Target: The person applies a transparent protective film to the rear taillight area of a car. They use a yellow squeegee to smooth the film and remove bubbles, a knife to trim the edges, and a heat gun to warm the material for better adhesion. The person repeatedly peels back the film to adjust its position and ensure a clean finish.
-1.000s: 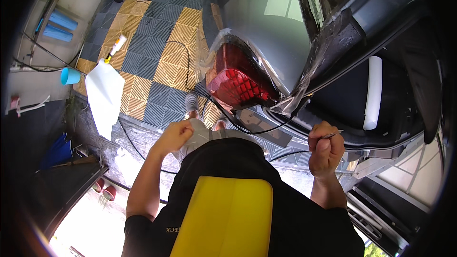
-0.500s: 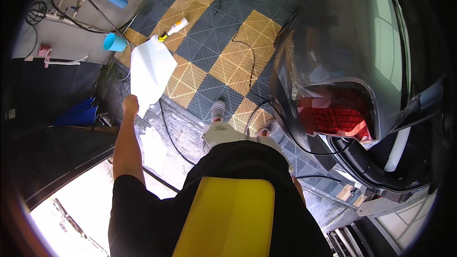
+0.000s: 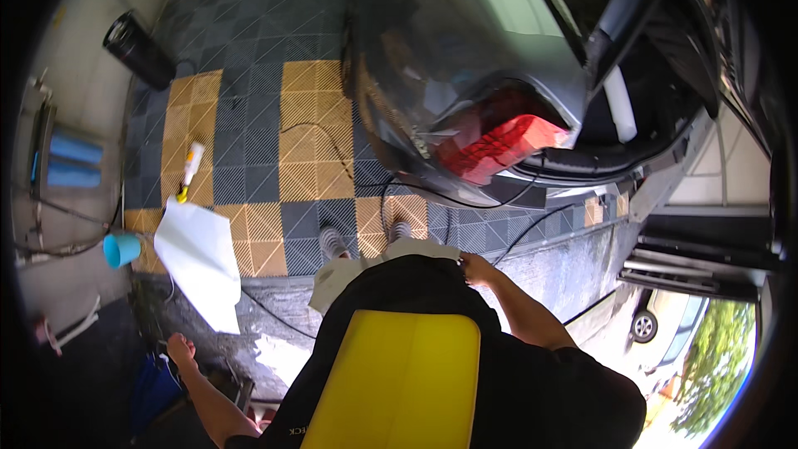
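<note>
My left hand (image 3: 180,347) hangs at the lower left with its fingers curled in. It is just below the near end of a white flat sheet (image 3: 199,258), apart from it. A small pale bit shows at the fingers, too small to name. My right hand (image 3: 475,268) is beside my pale shorts (image 3: 332,283), fingers bent; what they hold, if anything, is hidden. Past the sheet's far end is a white bottle (image 3: 193,162) with a yellow head.
A dark car with a red tail light (image 3: 507,145) and open rear stands at the right. Black cables (image 3: 416,192) cross the grey and tan floor tiles (image 3: 316,125). A light-blue bucket (image 3: 122,250) and a black cylinder (image 3: 140,51) are at the left.
The view has swung to the right. My left hand, formerly at the white sheet's edge, is now apart from it. My right hand has come more into view beside the shorts.
</note>
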A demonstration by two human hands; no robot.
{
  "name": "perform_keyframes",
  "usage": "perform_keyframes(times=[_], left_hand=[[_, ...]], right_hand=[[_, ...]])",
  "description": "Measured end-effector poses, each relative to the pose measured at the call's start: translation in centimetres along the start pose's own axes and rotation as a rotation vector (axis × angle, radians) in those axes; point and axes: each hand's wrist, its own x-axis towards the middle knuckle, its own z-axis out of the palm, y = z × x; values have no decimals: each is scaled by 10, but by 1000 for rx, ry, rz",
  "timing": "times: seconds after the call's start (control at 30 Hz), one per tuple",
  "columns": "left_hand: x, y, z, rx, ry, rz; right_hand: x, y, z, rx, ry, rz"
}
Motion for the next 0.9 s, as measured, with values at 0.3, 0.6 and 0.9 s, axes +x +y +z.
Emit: perform_keyframes(times=[0.3,0.6,0.9], left_hand=[[-430,236,487,100,-871,1506],[-534,290,585,229,-766,1784],[-514,240,598,356,-744,1751]], right_hand=[[-17,-20,-12,-84,-260,91],[-27,86,15,41,-246,10],[-23,103,0,861,-372,-17]])
